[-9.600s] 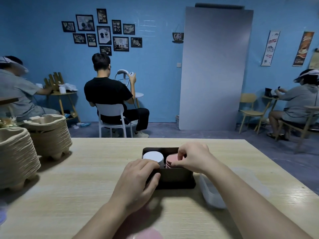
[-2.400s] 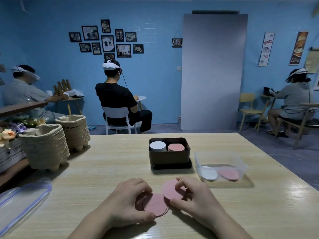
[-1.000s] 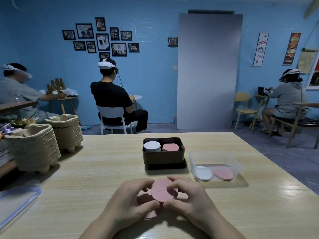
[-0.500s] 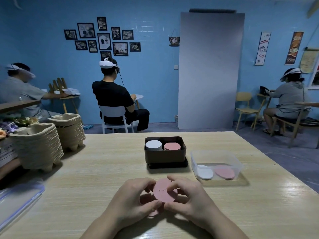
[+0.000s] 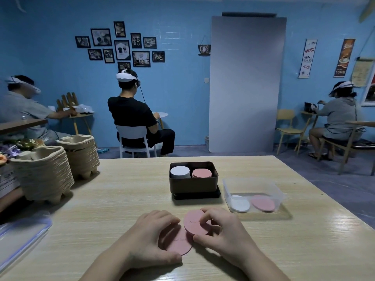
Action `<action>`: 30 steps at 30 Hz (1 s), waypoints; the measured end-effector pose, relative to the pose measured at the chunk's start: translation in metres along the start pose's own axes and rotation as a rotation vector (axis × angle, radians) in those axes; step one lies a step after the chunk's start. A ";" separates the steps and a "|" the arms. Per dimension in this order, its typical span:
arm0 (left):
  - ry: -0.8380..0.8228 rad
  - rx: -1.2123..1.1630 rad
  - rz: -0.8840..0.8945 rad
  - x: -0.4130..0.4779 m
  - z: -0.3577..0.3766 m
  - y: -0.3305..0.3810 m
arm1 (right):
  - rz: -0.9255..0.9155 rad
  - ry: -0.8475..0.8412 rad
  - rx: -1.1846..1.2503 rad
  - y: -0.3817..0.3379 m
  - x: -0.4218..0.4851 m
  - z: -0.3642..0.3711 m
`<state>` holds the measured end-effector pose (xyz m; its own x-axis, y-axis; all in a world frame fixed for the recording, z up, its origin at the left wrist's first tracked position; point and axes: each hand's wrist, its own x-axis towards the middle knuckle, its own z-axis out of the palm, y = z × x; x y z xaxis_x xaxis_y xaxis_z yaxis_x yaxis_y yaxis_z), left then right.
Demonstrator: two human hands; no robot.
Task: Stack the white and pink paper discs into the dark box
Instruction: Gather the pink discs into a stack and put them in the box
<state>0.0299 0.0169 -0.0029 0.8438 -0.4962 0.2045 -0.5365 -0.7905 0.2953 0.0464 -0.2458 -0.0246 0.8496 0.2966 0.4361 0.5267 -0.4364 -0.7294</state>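
Note:
The dark box (image 5: 192, 184) stands mid-table on its black lid, with a white disc stack (image 5: 180, 171) on its left side and a pink disc stack (image 5: 202, 173) on its right. Near the front edge, my right hand (image 5: 223, 234) pinches a pink disc (image 5: 192, 222) tilted up off the table. My left hand (image 5: 148, 238) holds a second pink disc (image 5: 178, 242) lying low beneath it, thumb under its near edge. The two discs overlap slightly.
A clear plastic tub (image 5: 253, 194) right of the box holds one white disc (image 5: 240, 203) and one pink disc (image 5: 262, 202). Two stacks of pulp trays (image 5: 44, 175) stand at the left, and a clear lid (image 5: 22, 238) lies at the front left. People sit at other tables behind.
The pink discs held together between both hands have been drawn apart: one stays in my right hand, the other has slid down and left under my left hand.

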 end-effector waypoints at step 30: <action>0.240 -0.092 0.020 0.022 0.011 0.024 | -0.086 -0.049 -0.102 0.002 0.000 0.001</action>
<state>0.0356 -0.0164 -0.0013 0.8114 -0.4031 0.4233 -0.5611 -0.7400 0.3709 0.0475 -0.2455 -0.0271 0.8000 0.3769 0.4669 0.6000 -0.4904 -0.6321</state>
